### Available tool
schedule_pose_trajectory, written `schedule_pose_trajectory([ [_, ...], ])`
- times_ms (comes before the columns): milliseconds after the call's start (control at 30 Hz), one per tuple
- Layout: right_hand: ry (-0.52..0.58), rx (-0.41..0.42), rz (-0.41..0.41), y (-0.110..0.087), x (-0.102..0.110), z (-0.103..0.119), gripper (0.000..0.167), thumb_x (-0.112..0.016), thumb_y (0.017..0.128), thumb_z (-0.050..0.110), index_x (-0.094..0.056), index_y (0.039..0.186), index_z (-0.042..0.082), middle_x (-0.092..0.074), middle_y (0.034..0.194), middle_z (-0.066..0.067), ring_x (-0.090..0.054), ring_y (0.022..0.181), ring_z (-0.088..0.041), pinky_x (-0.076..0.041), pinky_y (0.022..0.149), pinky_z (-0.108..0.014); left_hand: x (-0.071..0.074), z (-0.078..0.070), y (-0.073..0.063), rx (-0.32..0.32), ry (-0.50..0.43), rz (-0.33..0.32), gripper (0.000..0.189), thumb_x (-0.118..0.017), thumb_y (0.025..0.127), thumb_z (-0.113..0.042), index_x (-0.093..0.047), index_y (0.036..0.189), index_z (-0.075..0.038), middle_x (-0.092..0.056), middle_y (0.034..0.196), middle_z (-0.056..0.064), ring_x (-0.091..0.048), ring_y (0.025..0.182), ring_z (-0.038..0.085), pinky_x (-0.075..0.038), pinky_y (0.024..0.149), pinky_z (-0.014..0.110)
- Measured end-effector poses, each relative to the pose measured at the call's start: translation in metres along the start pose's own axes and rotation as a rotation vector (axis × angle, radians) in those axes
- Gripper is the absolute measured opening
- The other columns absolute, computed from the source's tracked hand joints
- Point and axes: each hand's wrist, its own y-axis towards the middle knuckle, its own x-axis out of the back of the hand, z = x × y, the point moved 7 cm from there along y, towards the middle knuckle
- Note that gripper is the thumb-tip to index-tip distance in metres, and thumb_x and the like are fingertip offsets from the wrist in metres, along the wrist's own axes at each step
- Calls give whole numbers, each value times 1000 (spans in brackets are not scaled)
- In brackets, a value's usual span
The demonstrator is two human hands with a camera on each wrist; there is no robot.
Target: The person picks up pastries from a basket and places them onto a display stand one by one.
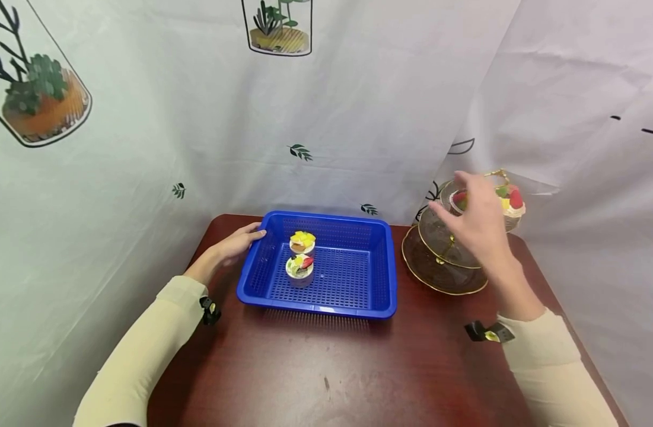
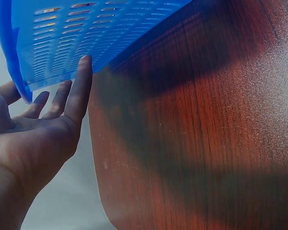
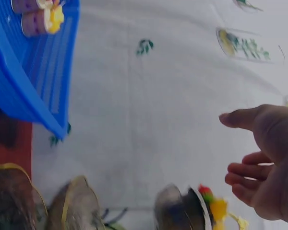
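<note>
My left hand (image 1: 235,244) holds the left rim of a blue plastic basket (image 1: 315,308). In the left wrist view, the thumb is partly hidden behind the rim and the fingers reach under the outer wall. Inside the basket are a cupcake topped with yellow fruit (image 1: 303,239) and another with red and yellow fruit (image 1: 299,271). At the right, my right hand (image 1: 478,219) hovers by the top of a tiered glass stand (image 1: 438,279), thumb and fingers spread around nothing. Cupcakes with strawberry topping, one of them (image 1: 513,210) partly behind the hand, sit on its top tier.
Everything stands on a dark red wooden table (image 1: 326,362). A pale cloth with plant prints (image 1: 358,118) hangs behind and at both sides. The stand has gold-edged tiers and a gold handle (image 1: 498,173), and its rim lies close to the basket's right side.
</note>
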Motion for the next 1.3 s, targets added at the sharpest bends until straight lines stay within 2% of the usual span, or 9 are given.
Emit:
schedule_pose_trajectory([
  [100,34,53,62,-1,-21,10,64,-86,79,20,-56,128,-8,-61,117,-24,-58,101,-39,-41,91,-53,0,1,1,-5,-6,-4,51,-43,110,-26,-26,154,-8,-49,138,29,-61,112,37,-55,85,48],
  [167,55,74,110,-4,-37,16,65,-86,80,22,-56,128,-9,-61,118,-24,-55,109,-40,-40,95,-55,-1,1,1,-7,0,-7,52,-43,110,-26,-25,155,-8,-49,139,29,-60,113,37,-55,86,48],
  [300,101,72,213,-12,-72,25,69,-85,81,30,-55,132,-6,-61,121,-21,-54,115,-37,-40,99,-53,-1,2,1,-6,15,-15,53,-42,110,-28,-23,156,-9,-49,139,28,-59,115,38,-55,86,48],
  [467,179,28,345,-24,-117,37,72,-83,83,39,-54,136,-1,-61,126,-15,-56,117,-31,-43,100,-47,0,4,2,-11,20,-15,55,-41,110,-29,-21,157,-9,-47,141,28,-58,116,38,-54,86,47],
  [700,284,-53,511,-47,-175,60,74,-82,84,41,-53,139,1,-60,130,-12,-57,119,-29,-46,100,-42,0,4,0,-7,15,-28,54,-42,110,-28,-23,156,-9,-48,140,27,-59,115,36,-54,87,47],
  [800,330,-75,542,-54,-192,71,74,-81,84,42,-53,139,3,-60,131,-11,-57,120,-29,-46,100,-41,1,3,0,-11,23,-26,55,-42,110,-28,-22,157,-9,-48,140,28,-59,115,36,-54,87,47],
  [1067,431,-93,565,-61,-225,91,70,-84,83,37,-54,138,5,-59,132,-11,-57,121,-30,-46,100,-41,1,0,-1,-9,15,-30,54,-43,110,-28,-23,156,-9,-48,140,28,-59,115,38,-54,86,49],
  [1300,482,-65,598,-69,-253,101,77,-85,81,38,-53,137,-3,-58,130,-15,-56,120,-32,-46,99,-42,1,1,0,-7,25,-35,55,-44,109,-30,-23,156,-10,-48,140,27,-59,116,38,-55,86,47],
])
